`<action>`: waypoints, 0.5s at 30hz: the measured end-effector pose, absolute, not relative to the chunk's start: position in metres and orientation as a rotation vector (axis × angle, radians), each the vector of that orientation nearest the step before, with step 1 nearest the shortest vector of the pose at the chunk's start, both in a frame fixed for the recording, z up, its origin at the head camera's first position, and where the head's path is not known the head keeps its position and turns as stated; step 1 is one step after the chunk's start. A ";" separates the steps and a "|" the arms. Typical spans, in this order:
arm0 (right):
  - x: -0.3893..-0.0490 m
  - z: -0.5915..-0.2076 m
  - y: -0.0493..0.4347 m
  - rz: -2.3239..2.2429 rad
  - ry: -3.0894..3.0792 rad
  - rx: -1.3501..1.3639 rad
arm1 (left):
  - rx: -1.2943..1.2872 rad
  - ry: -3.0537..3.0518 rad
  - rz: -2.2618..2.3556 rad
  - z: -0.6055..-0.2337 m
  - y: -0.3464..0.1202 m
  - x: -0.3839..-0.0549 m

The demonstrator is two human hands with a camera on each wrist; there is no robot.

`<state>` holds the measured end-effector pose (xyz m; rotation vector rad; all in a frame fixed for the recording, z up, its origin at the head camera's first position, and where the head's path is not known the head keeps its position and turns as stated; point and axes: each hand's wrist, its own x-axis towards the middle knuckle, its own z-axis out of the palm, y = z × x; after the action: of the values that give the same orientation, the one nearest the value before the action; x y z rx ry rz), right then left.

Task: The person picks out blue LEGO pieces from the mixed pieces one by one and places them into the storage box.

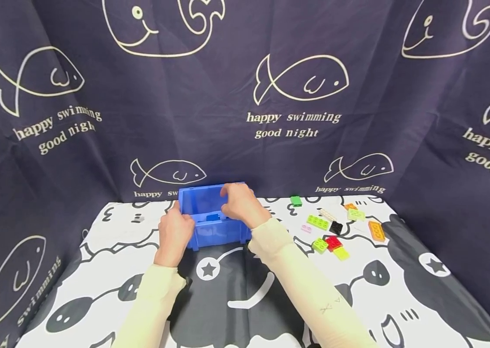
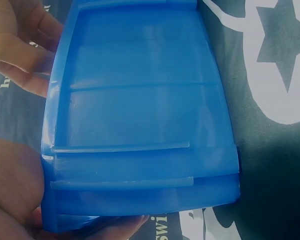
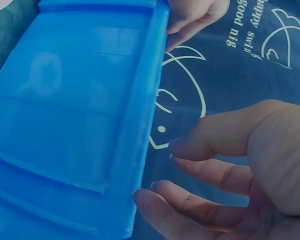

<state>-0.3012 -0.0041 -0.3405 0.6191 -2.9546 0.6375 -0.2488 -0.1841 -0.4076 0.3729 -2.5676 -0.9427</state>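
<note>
A blue plastic box [image 1: 216,233] stands toward the back of the cloth-covered table, its inside facing up. My left hand [image 1: 174,237] grips its left end, with the thumb on the rim side and fingers round the end wall, as the left wrist view also shows. Over the right part of the box hovers my right hand [image 1: 245,205], its fingers loosely bent. In the right wrist view those fingers [image 3: 190,210] curve beside the box's rim with a gap to the thumb and nothing between them. Some blue pieces [image 1: 213,217] lie inside the box.
Right of the box lie several loose toy bricks, among them a long lime brick [image 1: 317,222], a red brick [image 1: 333,242], a black brick [image 1: 336,227] and an orange brick [image 1: 376,231]. A green brick [image 1: 295,201] lies near the dark curtain [image 1: 288,164] behind.
</note>
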 end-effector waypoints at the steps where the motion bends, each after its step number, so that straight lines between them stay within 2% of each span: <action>1: -0.300 -0.339 -0.003 0.641 -2.947 0.623 | 0.372 -2.571 -0.946 -0.408 -0.185 -0.249; 15: -0.277 -0.317 0.027 0.706 -2.846 0.609 | 0.417 -2.696 -0.980 -0.410 -0.196 -0.249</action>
<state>-0.2771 0.0271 -0.3174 0.6088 -2.8463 0.7064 -0.2486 -0.1959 -0.4098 0.4170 -2.6964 -0.9804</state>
